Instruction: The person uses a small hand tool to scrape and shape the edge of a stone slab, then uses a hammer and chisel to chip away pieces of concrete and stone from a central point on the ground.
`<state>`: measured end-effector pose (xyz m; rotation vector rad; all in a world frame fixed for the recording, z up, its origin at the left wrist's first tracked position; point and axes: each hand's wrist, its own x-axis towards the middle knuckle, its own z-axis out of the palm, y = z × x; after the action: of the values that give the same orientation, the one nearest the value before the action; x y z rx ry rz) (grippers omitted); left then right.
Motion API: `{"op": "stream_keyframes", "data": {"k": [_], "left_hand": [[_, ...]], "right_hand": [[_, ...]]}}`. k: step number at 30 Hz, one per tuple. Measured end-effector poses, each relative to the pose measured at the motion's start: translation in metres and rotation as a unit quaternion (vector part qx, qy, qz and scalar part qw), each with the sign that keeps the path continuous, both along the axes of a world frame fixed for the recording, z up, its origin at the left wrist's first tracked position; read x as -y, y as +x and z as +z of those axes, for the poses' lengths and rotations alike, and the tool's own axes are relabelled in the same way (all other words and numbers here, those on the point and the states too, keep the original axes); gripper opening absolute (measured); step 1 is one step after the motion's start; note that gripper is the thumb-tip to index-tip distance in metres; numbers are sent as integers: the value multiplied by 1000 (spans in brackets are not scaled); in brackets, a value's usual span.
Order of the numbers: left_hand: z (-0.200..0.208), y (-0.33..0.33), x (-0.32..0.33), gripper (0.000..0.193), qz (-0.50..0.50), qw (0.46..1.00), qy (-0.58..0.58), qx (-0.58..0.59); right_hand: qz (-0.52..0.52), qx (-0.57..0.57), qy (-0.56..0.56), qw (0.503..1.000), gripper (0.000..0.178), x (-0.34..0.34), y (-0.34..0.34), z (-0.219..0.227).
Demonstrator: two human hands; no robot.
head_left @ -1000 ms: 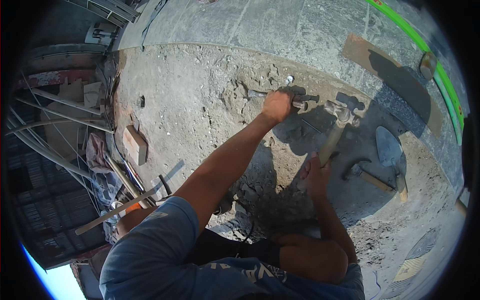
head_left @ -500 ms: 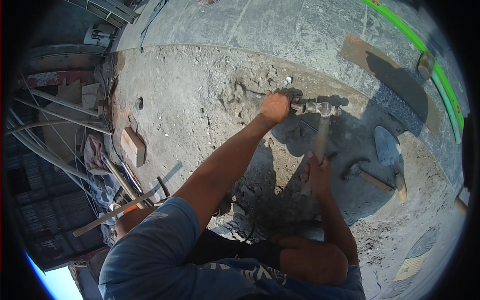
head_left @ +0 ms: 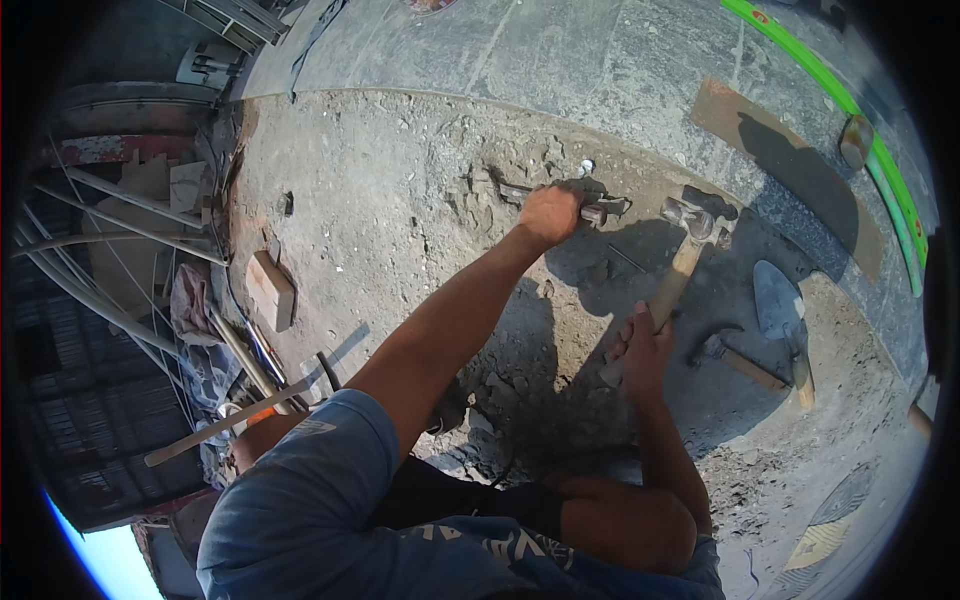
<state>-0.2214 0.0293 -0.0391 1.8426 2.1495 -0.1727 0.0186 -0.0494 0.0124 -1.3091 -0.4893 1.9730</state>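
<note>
My left hand (head_left: 550,212) is closed around a metal chisel (head_left: 594,214). The chisel lies low and slanted, its struck end poking out to the right of my fist and its tip at the broken concrete (head_left: 480,195) on the left. In my right hand (head_left: 645,348) is the wooden handle of a hammer (head_left: 680,268). The hammer's steel head stands apart from the chisel, to its right. Below the head lie a trowel (head_left: 776,300) with a pale blade and a smaller hammer (head_left: 750,368), neither touched.
A thin metal rod (head_left: 628,258) lies under the chisel. At the far right are a brown board (head_left: 745,115) and a bright green strip (head_left: 800,50). A brick-like block (head_left: 270,290) sits on the left, beside pipes (head_left: 140,205) and clutter.
The hammer has swung away to the right from the chisel's end, its head now clear of it. My left hand keeps its hold on the chisel in nearly the same place.
</note>
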Motion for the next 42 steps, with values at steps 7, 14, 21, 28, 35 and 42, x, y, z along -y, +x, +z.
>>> {"op": "stream_keyframes", "data": {"k": [7,14,21,28,35,42], "left_hand": [[3,-8,12,22,-50,996,51,-49],[42,-15,54,24,26,998,20,54],[103,-6,92,31,-12,979,134,155],[89,-2,57,30,-192,920,293,174],[29,-6,3,31,-312,882,324,140],[16,-15,66,24,-105,955,260,93]], "right_hand": [[193,13,-11,981,19,15,-6,-15],[236,19,44,970,18,32,12,0],[191,120,47,973,20,2,56,4],[234,248,102,935,22,23,105,-9],[153,293,70,941,20,45,111,2],[112,292,99,945,21,52,126,20]]}}
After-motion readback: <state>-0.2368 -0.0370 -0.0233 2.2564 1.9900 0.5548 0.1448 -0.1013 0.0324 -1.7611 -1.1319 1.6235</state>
